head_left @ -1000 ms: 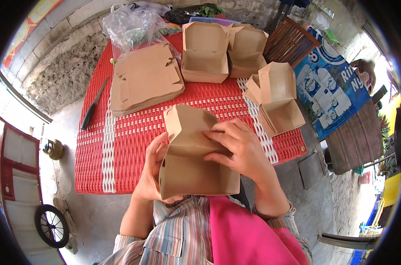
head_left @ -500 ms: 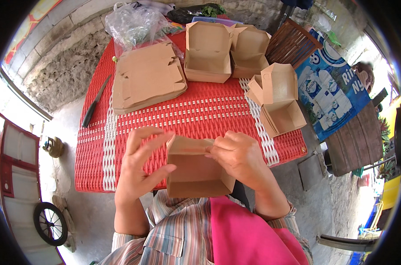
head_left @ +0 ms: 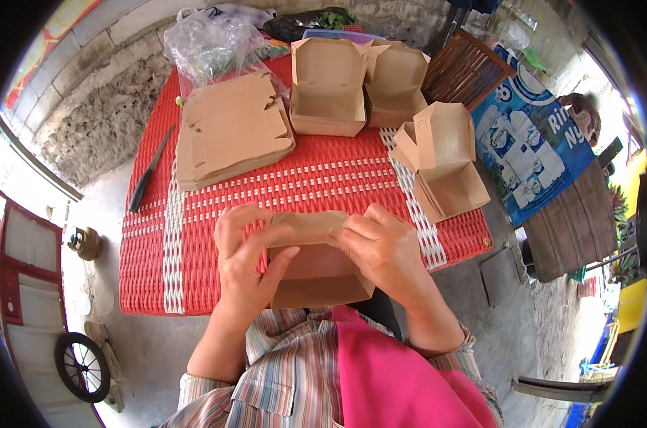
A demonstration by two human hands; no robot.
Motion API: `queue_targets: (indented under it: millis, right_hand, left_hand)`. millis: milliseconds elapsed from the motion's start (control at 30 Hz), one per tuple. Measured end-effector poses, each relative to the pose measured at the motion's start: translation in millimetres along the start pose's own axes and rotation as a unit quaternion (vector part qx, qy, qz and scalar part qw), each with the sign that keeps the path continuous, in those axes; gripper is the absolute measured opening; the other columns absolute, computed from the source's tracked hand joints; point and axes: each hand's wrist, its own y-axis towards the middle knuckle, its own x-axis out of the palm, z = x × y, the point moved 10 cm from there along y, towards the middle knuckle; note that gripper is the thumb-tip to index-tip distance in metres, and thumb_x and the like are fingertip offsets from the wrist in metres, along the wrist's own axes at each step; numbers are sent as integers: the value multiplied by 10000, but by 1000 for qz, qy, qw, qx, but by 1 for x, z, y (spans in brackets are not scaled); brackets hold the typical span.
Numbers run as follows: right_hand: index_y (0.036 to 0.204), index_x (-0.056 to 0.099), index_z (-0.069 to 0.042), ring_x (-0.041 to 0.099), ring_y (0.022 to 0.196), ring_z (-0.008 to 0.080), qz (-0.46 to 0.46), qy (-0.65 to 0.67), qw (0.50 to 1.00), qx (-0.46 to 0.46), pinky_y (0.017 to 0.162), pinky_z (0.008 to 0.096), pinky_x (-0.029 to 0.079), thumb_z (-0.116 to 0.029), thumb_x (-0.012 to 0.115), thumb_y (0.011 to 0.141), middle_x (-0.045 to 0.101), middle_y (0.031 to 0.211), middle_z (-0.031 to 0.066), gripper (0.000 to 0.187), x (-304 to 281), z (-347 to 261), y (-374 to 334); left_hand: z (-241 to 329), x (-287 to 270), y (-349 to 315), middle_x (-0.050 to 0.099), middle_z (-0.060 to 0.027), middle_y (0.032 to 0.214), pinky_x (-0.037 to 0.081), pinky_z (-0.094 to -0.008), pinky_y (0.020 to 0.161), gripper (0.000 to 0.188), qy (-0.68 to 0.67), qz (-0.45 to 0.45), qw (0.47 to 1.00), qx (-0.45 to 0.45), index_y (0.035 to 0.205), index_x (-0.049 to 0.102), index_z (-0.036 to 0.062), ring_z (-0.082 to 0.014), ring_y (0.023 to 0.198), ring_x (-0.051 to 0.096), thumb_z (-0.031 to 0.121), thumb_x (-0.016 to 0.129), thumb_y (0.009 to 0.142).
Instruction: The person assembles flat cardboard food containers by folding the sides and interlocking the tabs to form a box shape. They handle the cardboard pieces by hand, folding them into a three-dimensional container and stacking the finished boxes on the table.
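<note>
A brown cardboard food box, partly folded, is held up in front of my chest at the table's near edge. My right hand is closed on the box's upper right corner, fingers and thumb pinching the flap. At the opposite side, my left hand has its fingers spread and curved, thumb and forefinger apart, reaching over the box's left edge. Beyond my hands lies a stack of flat cardboard box blanks. Folded boxes with raised lids stand at the back, and more nested ones sit at the right.
The table has a red and white woven top. A black-handled knife lies along its left edge. Clear plastic bags sit at the back left. A wooden chair and a blue banner stand beyond the right side.
My left hand has moved right and inward, so its thumb and forefinger now overlap the box's left edge. The box has shifted and tilted slightly; my right hand keeps its pinch.
</note>
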Motion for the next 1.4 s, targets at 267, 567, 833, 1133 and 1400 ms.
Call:
queue_targets:
  millis: [267,567,833,1133,1400]
  right_hand:
    - [1022,701,-60,601,860,238,50,65,997,3,766,338,507,-159,741,780,645,948,50,264,-3,16,-2]
    - [1101,677,-62,598,1121,297,99,-119,960,234,1099,435,341,134,449,768,655,1148,112,449,-86,151,-79]
    - [862,689,-62,599,882,246,26,-162,956,244,1128,443,290,-36,647,803,621,811,46,77,-53,187,-109]
    - [863,695,-50,568,780,288,107,-89,981,133,751,402,430,-41,667,777,590,779,90,91,-32,102,-41]
    - [876,678,-90,569,807,232,62,-21,997,48,719,367,440,-24,649,731,566,800,24,162,-1,49,-18]
  left_hand:
    - [-64,74,-39,450,-137,1396,357,-328,1065,537,-535,-56,773,-337,1448,254,80,-216,1280,434,134,533,993]
    - [-107,78,-68,430,-92,1463,323,-313,1097,593,-548,87,686,-470,1507,304,61,-187,1349,395,124,558,975]
    - [-104,85,-68,441,-89,1456,322,-322,1095,621,-532,86,683,-493,1493,312,17,-184,1353,385,180,599,967]
    - [-106,91,-67,574,-84,1273,477,-326,939,438,-596,62,659,-455,1382,436,33,-176,1168,556,197,559,994]
    - [-103,91,-60,629,-63,1133,509,-315,872,232,-579,68,669,-462,1194,544,60,-150,1019,603,168,556,989]
